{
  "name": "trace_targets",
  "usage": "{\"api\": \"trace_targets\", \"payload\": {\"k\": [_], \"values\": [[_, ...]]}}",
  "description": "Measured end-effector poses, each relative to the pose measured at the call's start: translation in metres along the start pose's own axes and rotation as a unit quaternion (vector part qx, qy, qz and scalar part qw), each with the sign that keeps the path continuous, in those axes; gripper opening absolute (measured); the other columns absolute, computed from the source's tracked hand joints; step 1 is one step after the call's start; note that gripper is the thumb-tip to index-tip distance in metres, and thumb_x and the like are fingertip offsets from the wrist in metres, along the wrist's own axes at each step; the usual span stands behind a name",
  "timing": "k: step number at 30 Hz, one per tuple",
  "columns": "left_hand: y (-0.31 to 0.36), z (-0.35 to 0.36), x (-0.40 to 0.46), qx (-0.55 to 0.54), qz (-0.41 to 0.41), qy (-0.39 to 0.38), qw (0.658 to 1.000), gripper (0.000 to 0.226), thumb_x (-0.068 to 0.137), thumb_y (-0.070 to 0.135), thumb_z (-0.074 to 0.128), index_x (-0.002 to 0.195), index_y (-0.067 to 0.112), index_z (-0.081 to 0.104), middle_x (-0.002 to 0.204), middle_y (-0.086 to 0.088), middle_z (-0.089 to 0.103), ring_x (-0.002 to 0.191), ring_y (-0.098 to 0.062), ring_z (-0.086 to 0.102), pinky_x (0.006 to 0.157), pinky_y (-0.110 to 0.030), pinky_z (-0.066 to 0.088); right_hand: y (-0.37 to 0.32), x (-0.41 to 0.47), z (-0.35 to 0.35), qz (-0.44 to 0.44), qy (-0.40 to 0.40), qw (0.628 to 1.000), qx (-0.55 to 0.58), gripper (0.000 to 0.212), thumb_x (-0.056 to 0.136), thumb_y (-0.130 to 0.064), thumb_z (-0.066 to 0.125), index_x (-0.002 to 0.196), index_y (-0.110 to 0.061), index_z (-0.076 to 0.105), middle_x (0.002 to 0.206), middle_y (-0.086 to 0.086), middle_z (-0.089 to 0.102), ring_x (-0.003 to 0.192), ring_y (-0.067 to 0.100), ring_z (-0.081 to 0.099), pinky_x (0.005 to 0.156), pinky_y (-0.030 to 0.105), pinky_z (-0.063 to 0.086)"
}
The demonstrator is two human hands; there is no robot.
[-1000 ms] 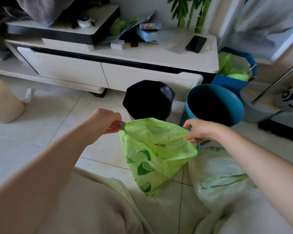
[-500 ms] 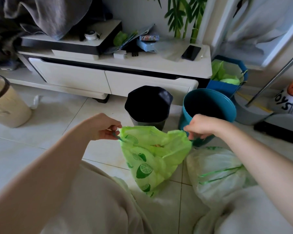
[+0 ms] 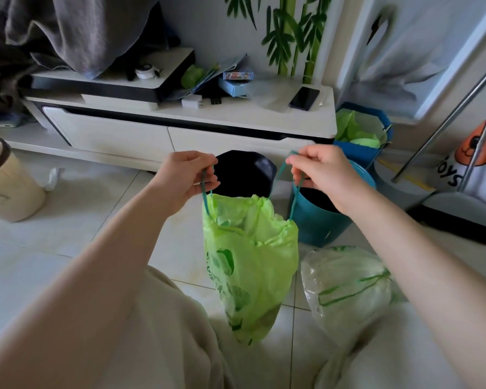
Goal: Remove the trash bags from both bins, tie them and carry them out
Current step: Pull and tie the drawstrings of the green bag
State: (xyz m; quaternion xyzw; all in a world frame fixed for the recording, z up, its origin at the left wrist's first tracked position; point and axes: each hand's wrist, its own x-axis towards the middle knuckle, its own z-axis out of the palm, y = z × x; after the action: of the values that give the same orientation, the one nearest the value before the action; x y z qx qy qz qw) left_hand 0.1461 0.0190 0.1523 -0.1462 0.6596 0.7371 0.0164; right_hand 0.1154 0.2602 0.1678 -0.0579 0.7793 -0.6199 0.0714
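My left hand (image 3: 184, 178) & right hand (image 3: 320, 172) each have a closed grip on a teal drawstring loop of the green trash bag (image 3: 250, 265), mouth cinched, bag hanging w/ its bottom at the floor. Black bin (image 3: 246, 172) just behind bag, teal bin (image 3: 317, 220) right of it. Clear bag (image 3: 348, 284) lies right of green bag.

A home living room: a low white TV cabinet (image 3: 180, 136) on a tiled floor (image 3: 68, 220), bamboo wall decal (image 3: 292, 32), phone (image 3: 304, 98), small waste bins (image 3: 244, 172).
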Motion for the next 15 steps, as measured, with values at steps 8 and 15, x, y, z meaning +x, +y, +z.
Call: {"api": "trace_targets", "payload": {"k": [8, 15], "values": [[0.001, 0.029, -0.013, 0.015, 0.015, -0.081, 0.996, 0.022, 0.096, 0.014, 0.052, 0.099, 0.000, 0.068, 0.079, -0.011, 0.061, 0.067, -0.022, 0.063, 0.069, -0.035, 0.058, -0.001, -0.008, 0.012, -0.038, -0.025, 0.998, -0.036, 0.011, 0.091, -0.010, 0.061, 0.082, -0.006, 0.067, 0.070, 0.005, 0.068, 0.056, 0.005, 0.062, 0.060, 0.019, 0.055], [-0.014, 0.064, -0.025, 0.169, 0.081, -0.115, 0.975, 0.031, 0.095, 0.001, 0.050, 0.121, 0.011, 0.065, 0.088, -0.008, 0.067, 0.072, -0.026, 0.072, 0.074, -0.040, 0.061, 0.014, -0.007, 0.022, 0.098, -0.049, 0.993, 0.034, 0.010, 0.089, -0.011, 0.061, 0.093, -0.008, 0.070, 0.091, 0.010, 0.075, 0.084, 0.021, 0.070, 0.082, 0.033, 0.056]]}}
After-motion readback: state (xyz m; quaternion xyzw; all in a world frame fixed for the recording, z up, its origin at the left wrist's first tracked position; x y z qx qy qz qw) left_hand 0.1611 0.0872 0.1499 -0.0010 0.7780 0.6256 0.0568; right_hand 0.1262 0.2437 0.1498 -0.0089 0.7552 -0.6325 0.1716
